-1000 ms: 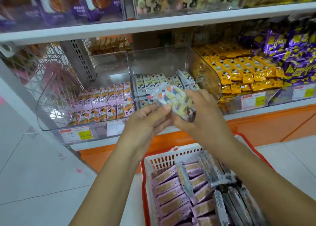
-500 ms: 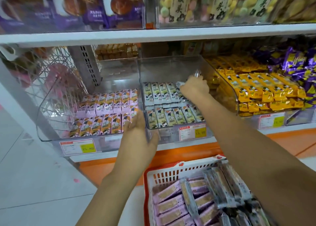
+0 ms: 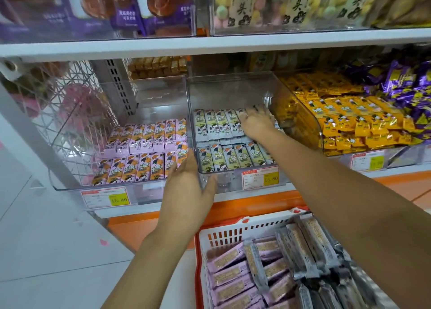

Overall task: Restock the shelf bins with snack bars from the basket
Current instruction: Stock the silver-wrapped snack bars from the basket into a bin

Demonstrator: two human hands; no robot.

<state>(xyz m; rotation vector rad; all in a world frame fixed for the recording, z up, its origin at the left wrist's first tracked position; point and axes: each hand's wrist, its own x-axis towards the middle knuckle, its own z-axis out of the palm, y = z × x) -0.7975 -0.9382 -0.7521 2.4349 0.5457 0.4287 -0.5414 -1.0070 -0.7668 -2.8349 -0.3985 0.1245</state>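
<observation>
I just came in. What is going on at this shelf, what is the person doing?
A person is restocking a shop shelf. The right hand reaches into the middle clear bin and lies flat, fingers spread, on the back row of white-wrapped snack bars. The left hand is open at the front left corner of that bin, seemingly steadying it. Neither hand holds a bar. Below, the red and white basket has many pink-wrapped bars and silver-wrapped bars in it.

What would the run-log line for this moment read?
right hand: flat on white bars in middle bin | left hand: open at bin's front corner | basket: holds pink bars, grey bars
</observation>
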